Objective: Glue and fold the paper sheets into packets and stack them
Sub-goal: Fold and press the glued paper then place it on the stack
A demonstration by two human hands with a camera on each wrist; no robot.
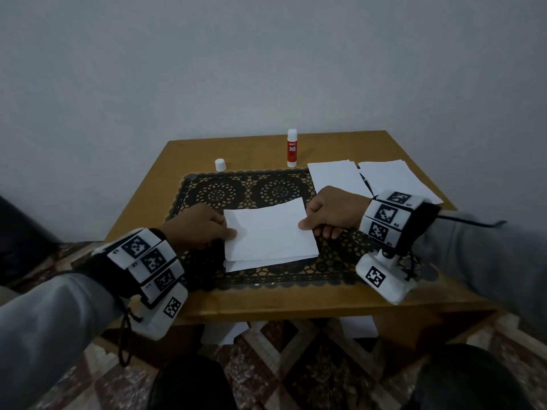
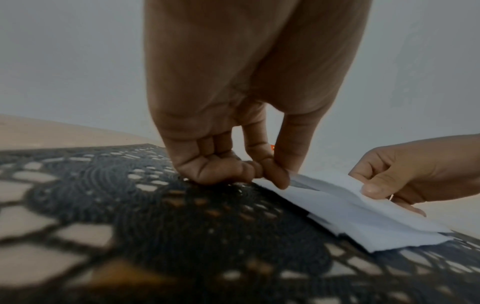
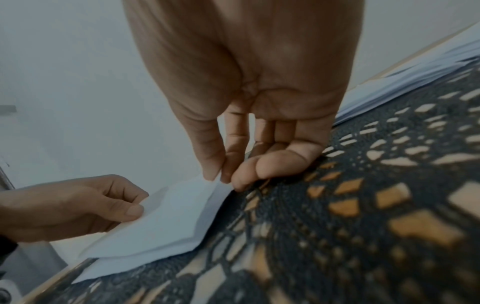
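While your left hand and right hand each pinch an end of the folded paper over the black lace mat, loose sheets and the uncapped glue stick sit farther back.

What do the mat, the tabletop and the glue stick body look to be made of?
Mat: dark openwork, probably crochet or lace-cut vinyl; the table shows through its holes. Cannot tell which.
Tabletop: tan, matte, smooth, likely wood or laminate board; no grain visible.
Glue stick: white tube with a red label, probably plastic.
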